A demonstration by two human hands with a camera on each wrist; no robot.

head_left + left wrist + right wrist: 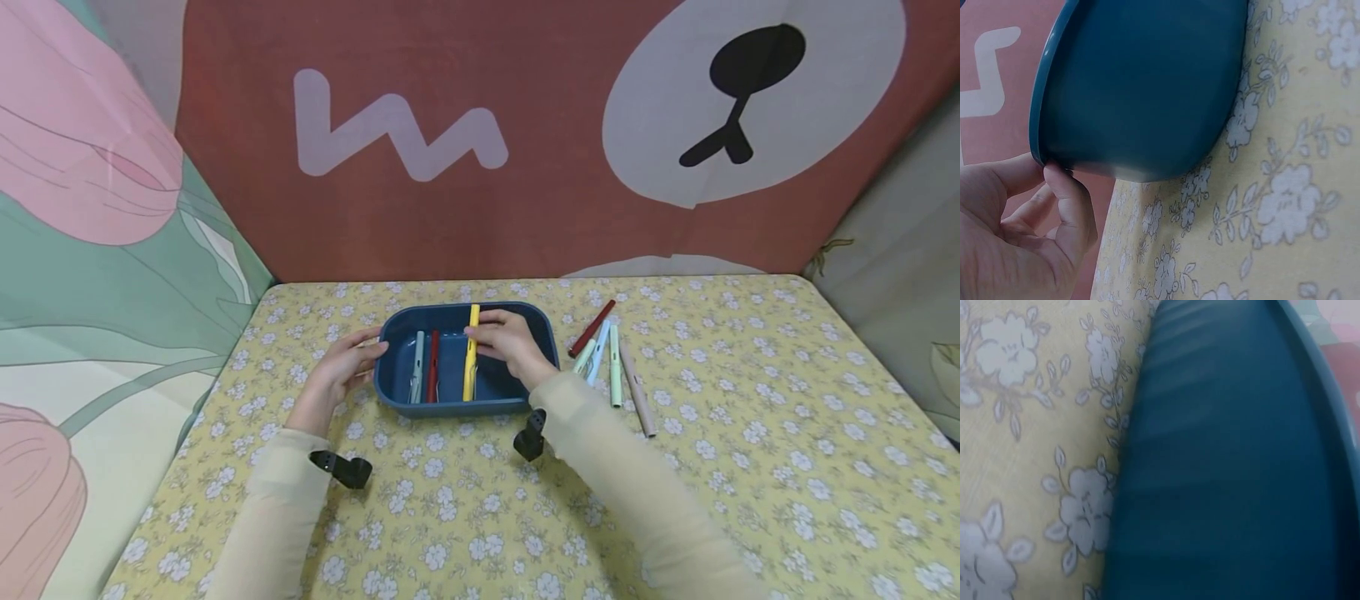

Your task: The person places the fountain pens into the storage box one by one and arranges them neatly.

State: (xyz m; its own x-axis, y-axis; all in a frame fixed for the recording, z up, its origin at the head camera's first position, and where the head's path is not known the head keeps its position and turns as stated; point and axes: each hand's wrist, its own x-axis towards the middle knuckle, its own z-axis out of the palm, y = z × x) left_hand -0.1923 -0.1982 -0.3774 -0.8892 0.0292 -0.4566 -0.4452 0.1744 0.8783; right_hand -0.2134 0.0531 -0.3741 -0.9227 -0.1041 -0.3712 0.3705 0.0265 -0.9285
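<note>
Reddish-brown backdrop (450, 225) w/ a cartoon muzzle is hanging behind everything, tulip-print hanging (90, 283) is closing off the L side & a greyish hanging (911, 283) the R. Flowered yellow cloth is covering the bench (750, 500). Two pale sleeves (637, 483) are reaching in from the near edge. Blue tray (450, 409) is sitting on the bench btwn the hands, its outer wall filling much of both wrist cam views. L hand (347, 360) is pinching the tray's L rim, thumb & fingers nearly closed on it. R hand (510, 340) is reaching over the tray's R end, thumb & fingers pinching the yellow pen (470, 367); R wrist view isn't showing that grip. Yellow pen is tilting up inside the tray; can't tell if its low end is touching the floor. To its L, dk red pen (433, 367) & grey-blue pen (417, 367) are lying in the tray, side by side, approx. parallel. Outside, R of the tray, a loose bunch is lying on the cloth: mauve pen (637, 392), maroon pen (592, 328), green pen (615, 367), lt blue pen (598, 354), plus a pale green pen (583, 357), pt. hidden by the R arm.
</note>
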